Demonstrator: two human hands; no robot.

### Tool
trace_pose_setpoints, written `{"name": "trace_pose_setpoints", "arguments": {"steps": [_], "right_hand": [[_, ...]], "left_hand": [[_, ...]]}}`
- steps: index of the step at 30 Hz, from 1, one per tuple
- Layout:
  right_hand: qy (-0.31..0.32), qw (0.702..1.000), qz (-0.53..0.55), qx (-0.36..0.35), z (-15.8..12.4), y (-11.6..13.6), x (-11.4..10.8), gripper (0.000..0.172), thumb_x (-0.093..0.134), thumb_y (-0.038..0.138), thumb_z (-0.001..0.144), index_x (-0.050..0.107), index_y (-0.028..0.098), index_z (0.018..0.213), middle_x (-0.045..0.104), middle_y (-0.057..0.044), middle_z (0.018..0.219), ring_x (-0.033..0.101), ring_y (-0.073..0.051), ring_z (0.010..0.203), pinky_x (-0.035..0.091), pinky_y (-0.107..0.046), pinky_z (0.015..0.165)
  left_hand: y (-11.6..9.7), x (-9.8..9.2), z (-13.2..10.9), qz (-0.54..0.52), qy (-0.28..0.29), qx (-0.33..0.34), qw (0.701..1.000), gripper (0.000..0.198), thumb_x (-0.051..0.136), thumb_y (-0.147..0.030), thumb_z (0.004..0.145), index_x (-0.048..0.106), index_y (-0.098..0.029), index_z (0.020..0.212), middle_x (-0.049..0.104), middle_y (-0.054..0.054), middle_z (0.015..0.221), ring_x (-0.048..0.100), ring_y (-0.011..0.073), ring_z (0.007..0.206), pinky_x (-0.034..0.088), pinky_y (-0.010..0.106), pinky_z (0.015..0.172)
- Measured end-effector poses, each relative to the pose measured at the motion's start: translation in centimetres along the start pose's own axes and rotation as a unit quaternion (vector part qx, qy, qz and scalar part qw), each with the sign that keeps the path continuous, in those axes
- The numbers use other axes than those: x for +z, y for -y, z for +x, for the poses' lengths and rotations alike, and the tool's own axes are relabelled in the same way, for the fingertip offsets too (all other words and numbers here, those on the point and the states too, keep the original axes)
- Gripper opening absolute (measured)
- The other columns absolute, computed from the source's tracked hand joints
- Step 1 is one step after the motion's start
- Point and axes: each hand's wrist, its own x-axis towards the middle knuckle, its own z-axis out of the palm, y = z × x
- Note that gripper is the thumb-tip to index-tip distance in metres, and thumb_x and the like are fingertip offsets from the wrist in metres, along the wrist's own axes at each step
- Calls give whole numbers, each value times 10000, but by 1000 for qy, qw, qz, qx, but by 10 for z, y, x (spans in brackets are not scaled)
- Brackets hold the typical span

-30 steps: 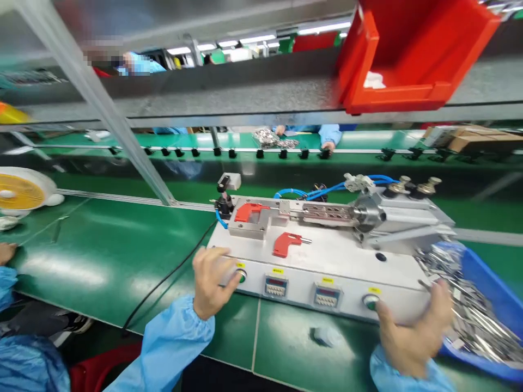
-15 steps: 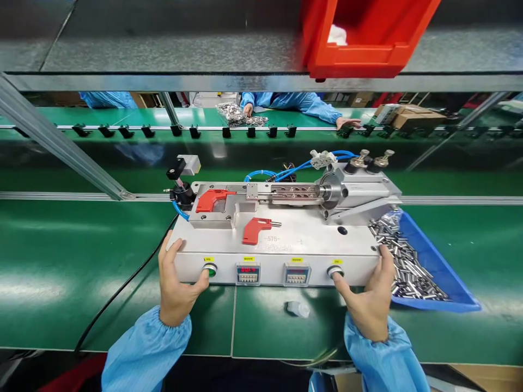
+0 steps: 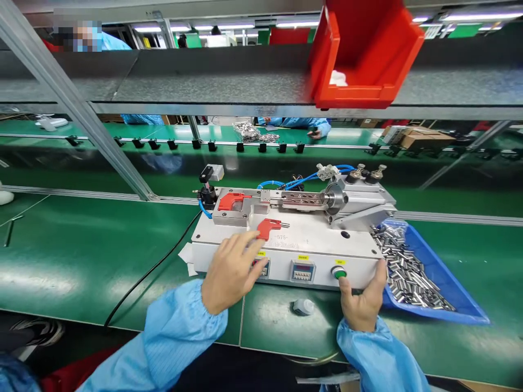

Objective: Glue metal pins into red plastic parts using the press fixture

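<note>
Left hand: (image 3: 231,272) open, fingers spread, holding nothing, just beside the red L-shaped part (image 3: 266,228).
Red part: lies flat on the white fixture plate (image 3: 310,242).
Right hand: (image 3: 362,302) open, at the plate's front edge below the green button (image 3: 338,272).
Handling: looks light and stiff; grip its wide head.

Light-blue elastic-cuffed sleeves (image 3: 180,329) — bare left hand (image 3: 231,272), bare right hand (image 3: 362,305).

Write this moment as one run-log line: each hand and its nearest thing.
left hand: near red part | right hand: at control panel edge, below green button
</note>
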Motion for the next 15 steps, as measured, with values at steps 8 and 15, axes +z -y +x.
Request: {"name": "trace_pose_setpoints", "arguments": {"steps": [8,15], "right_hand": [[-8,1000,-16,-20,3,1,-2,984,612,729,949,289,112,1645,434,-248,1549,470,-422,1421,403,-622,1189],[-6,1000,-10,8,10,0,5,1074,690,793,852,290,247,1685,441,-206,1574,454,-492,1427,451,-689,1148]], "left_hand": [[-18,-6,97,92,292,-68,950,301,524,-225,1028,589,-165,1316,604,168,1288,746,299,913,599,396,706],[-1,-14,71,-4,256,-64,965,356,561,-175,907,596,-185,1261,681,121,1217,729,300,984,621,413,821]]}}
